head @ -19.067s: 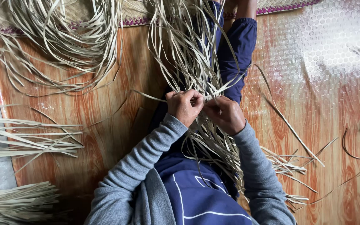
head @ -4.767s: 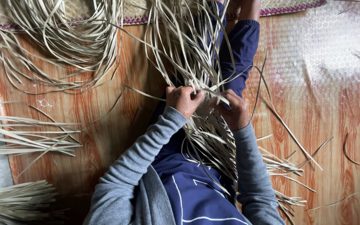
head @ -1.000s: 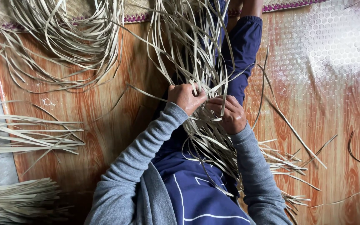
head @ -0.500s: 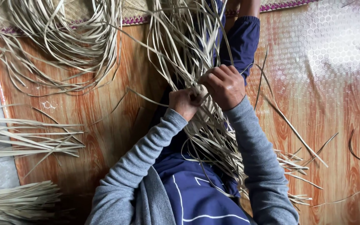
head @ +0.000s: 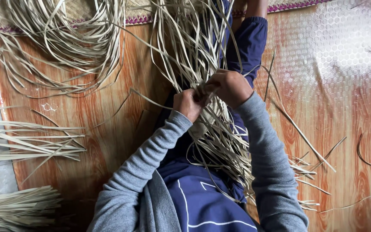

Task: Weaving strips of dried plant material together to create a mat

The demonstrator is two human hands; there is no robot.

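On the wood-grain floor (head: 108, 129), flat pale strips (head: 185, 47) are fanning out over the lap in blue trousers (head: 202, 202), the work resting there. The right hand (head: 228, 88) is now lying higher than a moment ago, closing over the strands beside the left hand (head: 187, 103), both pinching strips, tightening a crossing. Loose bundles (head: 22, 141) are lying left.

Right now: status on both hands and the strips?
Left hand shut on pale strips. Right hand gripping the same bundle just above. Loose strip piles lie apart on the wood-pattern floor; nothing blocking.
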